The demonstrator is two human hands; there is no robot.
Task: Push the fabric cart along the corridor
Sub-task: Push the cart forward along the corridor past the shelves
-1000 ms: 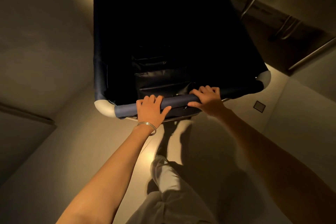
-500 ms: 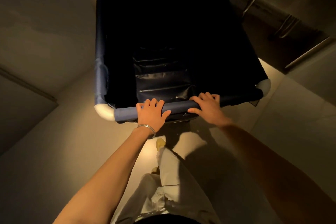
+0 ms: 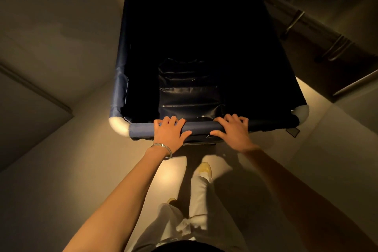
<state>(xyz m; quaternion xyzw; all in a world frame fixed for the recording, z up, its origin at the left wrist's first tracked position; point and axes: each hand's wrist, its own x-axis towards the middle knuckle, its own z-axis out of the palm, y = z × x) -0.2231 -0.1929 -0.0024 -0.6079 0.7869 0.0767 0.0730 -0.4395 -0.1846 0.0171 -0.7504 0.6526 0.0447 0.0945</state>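
Note:
A deep navy fabric cart (image 3: 122, 51) with white corner joints fills the middle of the head view. Its inside is dark; only creased fabric shows at the bottom. My left hand (image 3: 169, 132), with thin bangles on the wrist, is closed over the padded near rail (image 3: 201, 128). My right hand (image 3: 233, 132) grips the same rail a little to the right. Both arms are stretched out straight in front of me.
A plain wall (image 3: 51, 26) runs along the left with a door frame edge (image 3: 34, 88). On the right a wall carries a metal handrail on brackets (image 3: 294, 20). A small dark floor plate (image 3: 293, 131) lies by the cart's right corner. My legs in light trousers (image 3: 199, 196) step below.
The cart has rolled forward along the corridor and straightened. The floor plate now sits by its right corner. The left door frame has drawn nearer. My hands kept their grip on the rail.

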